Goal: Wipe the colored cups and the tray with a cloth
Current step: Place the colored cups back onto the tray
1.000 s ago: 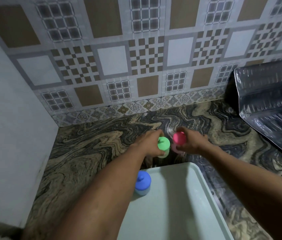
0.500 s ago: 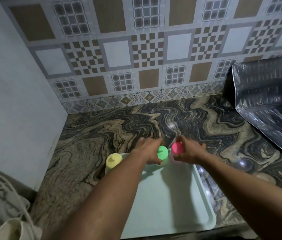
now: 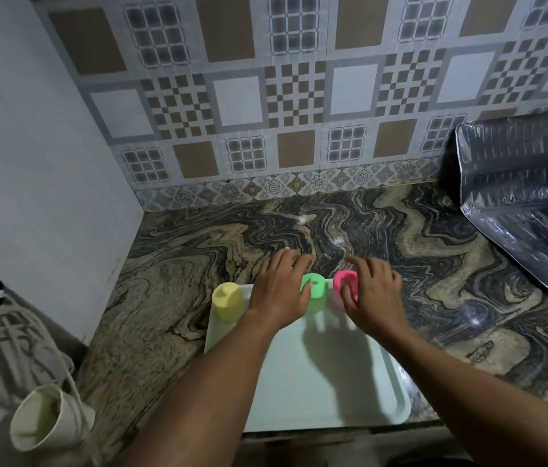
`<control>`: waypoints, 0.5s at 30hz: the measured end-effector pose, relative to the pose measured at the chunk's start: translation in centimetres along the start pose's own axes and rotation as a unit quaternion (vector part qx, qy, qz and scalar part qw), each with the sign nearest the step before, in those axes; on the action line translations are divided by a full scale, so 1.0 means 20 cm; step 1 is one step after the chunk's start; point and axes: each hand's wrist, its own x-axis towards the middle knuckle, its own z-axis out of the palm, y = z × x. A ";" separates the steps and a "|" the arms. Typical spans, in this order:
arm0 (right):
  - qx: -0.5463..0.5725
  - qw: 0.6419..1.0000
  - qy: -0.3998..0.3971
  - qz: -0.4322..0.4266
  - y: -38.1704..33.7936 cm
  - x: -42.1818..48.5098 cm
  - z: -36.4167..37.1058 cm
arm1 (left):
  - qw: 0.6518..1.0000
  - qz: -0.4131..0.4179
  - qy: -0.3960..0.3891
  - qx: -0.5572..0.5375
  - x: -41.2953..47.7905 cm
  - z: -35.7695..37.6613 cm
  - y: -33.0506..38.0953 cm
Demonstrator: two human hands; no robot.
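Three coloured cups stand in a row along the far edge of the tray. The yellow cup is at the far-left corner, the green cup is near the middle, and the pink cup is just to its right. The tray lies at the near edge of the marbled counter.

Your left hand sits between the yellow and green cups. Its fingers are spread and reach past the tray's far rim, and its thumb is against the green cup's left side. Your right hand lies at the pink cup, fingers likewise spread, thumb at its rim. Neither hand is curled round a cup. The blur hides whether the thumbs press or merely touch.

You look to be at the setting-out step, with the cups placed and no wiping begun. No cloth shows in either hand or on the counter, and the pale heap at the near left is too unclear to call one.

The next move calls for lifting both hands clear without tipping the cups, which look light and stand close to the rim. You then need to find the cloth. After that, steady one cup with one hand while the other wipes it. The tray will likely need the cups off it before you can wipe its floor. The crinkled foil sheet at the far right is well apart from all this.
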 end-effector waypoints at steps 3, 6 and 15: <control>0.012 0.996 0.031 -0.084 -0.07 -0.17 0.03 | 0.998 0.015 0.058 -0.002 -0.20 0.04 0.00; 0.033 0.993 -0.014 -0.110 -0.12 -0.35 0.12 | 0.999 -0.013 0.030 -0.006 -0.41 0.12 0.00; -0.060 0.967 -0.242 -0.061 -0.18 -0.61 0.30 | 0.971 -0.108 -0.213 -0.016 -0.80 0.23 -0.02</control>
